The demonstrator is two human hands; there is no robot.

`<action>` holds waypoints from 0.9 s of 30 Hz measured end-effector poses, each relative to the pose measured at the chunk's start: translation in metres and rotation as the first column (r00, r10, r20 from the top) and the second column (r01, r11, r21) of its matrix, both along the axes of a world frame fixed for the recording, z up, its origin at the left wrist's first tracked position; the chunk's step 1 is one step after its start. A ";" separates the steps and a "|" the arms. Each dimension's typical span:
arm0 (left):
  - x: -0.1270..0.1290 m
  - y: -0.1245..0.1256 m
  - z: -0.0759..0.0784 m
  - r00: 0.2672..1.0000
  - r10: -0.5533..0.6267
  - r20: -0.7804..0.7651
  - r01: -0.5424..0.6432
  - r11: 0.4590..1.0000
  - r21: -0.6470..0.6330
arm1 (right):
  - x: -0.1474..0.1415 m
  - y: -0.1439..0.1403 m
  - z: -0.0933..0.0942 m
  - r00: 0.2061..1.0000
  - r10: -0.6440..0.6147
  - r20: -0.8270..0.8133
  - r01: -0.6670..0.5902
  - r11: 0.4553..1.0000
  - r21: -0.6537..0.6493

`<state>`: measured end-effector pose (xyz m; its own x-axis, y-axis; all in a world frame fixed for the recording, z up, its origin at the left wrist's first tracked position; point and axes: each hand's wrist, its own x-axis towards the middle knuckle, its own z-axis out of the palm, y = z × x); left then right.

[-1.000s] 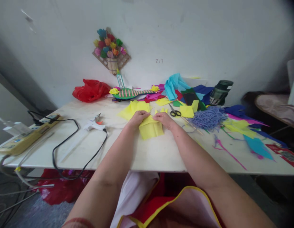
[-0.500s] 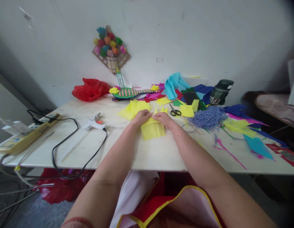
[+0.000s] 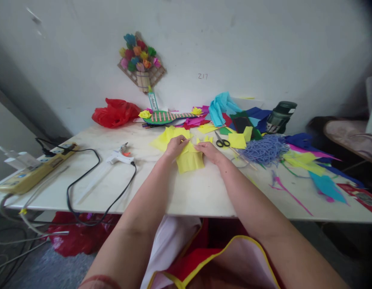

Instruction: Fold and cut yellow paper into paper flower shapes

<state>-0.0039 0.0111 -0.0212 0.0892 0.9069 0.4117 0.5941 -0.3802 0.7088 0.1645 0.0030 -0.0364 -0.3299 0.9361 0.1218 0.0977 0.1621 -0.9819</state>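
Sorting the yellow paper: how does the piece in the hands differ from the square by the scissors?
The folded yellow paper is pinched at its top by both hands and looks creased; the yellow square lies flat and untouched beside the scissors. The held piece looks larger. Both are yellow.

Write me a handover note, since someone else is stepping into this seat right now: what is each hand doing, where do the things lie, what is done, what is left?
Left hand: pinching the top left edge of the folded yellow tissue paper sheet on the white table.
Right hand: pinching the same sheet's top right edge.
Nearby: more loose yellow paper sheets behind the hands, black-handled scissors to the right, white glue gun to the left.
Done: the sheet looks folded or pleated, lying flat.
Left: it has no finished shape yet; scissors and glue gun lie untouched.
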 end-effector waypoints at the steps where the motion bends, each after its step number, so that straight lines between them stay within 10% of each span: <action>1: -0.001 0.000 0.000 1.000 0.010 0.007 -0.010 1.000 0.003 | 0.001 0.001 -0.001 1.000 0.008 -0.010 -0.008 1.000 -0.004; 27: -0.008 0.007 -0.004 0.994 0.098 -0.056 -0.097 0.995 0.011 | 0.002 0.006 0.000 0.984 -0.154 -0.088 0.152 0.988 -0.028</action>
<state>-0.0114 0.0181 -0.0252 0.0238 0.9089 0.4162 0.6673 -0.3245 0.6704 0.1664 0.0093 -0.0362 -0.1709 0.9775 0.1238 0.0316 0.1311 -0.9909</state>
